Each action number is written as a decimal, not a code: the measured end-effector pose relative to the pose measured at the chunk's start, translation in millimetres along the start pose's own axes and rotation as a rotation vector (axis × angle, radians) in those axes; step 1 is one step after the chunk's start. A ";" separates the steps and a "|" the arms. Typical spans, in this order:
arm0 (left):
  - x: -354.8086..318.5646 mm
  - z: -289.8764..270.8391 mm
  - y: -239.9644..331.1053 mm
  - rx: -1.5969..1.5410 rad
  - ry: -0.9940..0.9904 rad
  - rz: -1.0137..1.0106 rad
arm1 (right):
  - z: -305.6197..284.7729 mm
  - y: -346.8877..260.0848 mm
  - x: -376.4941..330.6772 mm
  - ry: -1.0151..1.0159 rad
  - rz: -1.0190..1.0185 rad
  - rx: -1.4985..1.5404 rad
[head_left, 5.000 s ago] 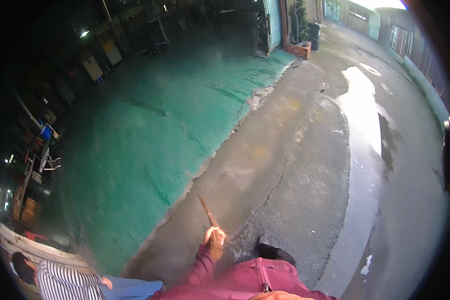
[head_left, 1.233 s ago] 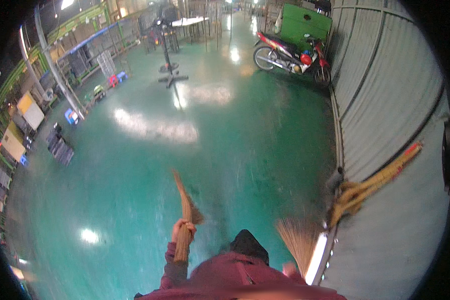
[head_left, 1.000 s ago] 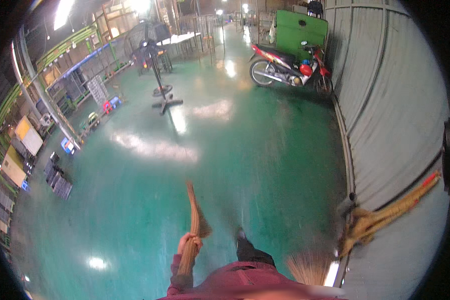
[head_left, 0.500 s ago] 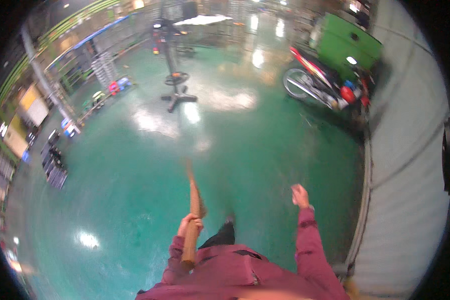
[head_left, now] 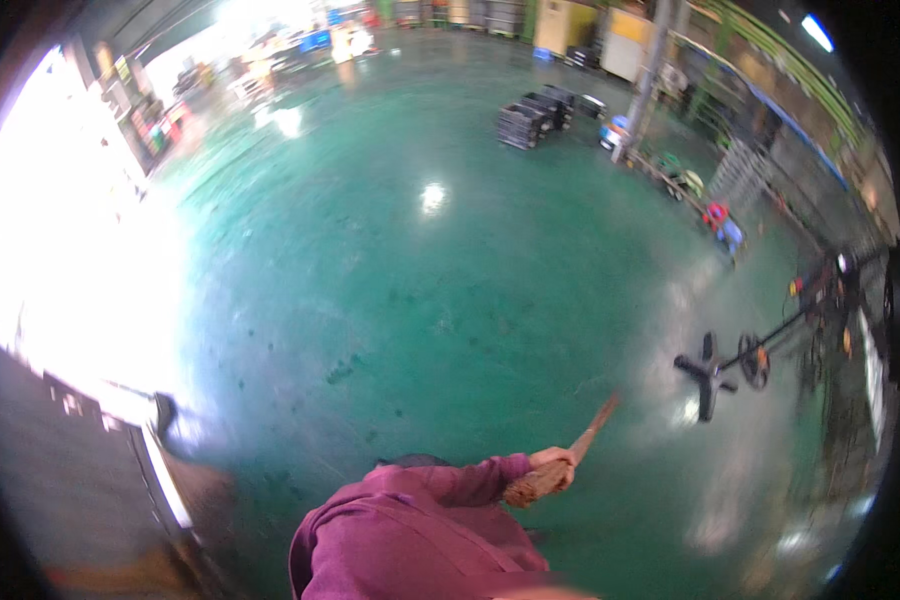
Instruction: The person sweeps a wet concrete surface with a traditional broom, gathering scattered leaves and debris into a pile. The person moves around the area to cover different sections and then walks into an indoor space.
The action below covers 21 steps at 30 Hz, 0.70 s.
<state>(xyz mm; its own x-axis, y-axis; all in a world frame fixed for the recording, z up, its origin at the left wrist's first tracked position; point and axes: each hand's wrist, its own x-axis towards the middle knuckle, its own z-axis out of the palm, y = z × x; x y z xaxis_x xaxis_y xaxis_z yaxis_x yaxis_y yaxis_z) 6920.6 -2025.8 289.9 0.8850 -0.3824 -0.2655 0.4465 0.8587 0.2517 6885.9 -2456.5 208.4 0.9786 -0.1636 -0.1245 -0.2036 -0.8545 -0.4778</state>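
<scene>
My left hand point(head_left: 555, 459) is closed round a long brown tapering piece point(head_left: 595, 424), whose exact kind I cannot make out. Its thicker, rough end point(head_left: 533, 489) sticks out below the fist, and the thin end points away to the upper right over the green floor point(head_left: 410, 290). A purple-red sleeve point(head_left: 480, 480) covers the arm, which reaches across the lower middle of the view. My right hand does not show.
At the right, a black stand on a star-shaped base point(head_left: 708, 372) rises from the floor. Dark stacked crates point(head_left: 520, 125) stand farther off, near a grey pillar point(head_left: 648, 85). Small red and blue items point(head_left: 722, 228) line the right side. Glaring daylight fills a wide opening point(head_left: 70, 240) at left.
The view has swung left, so the stand now lies at the right and the motorbike and pale wall are gone. My right hand has left the view; my left still grips the brown piece.
</scene>
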 end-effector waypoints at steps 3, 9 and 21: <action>54.5 10.9 -30.6 0.144 0.010 0.268 | -116.9 37.0 196.1 0.157 -0.082 -0.017; 135.0 76.1 -57.4 -0.084 0.442 0.584 | -328.2 79.7 532.4 0.407 -0.124 -0.175; 354.5 149.5 -68.6 -0.553 0.663 0.849 | -251.6 -41.0 695.0 0.078 -0.571 0.033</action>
<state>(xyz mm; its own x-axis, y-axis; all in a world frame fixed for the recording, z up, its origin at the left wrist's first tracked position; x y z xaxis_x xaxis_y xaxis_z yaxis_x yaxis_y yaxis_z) 7223.4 -2271.4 317.6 0.5572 0.4834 -0.6752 -0.5037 0.8432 0.1880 7581.5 -2659.2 360.3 0.9324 0.2824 0.2256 0.3585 -0.8024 -0.4771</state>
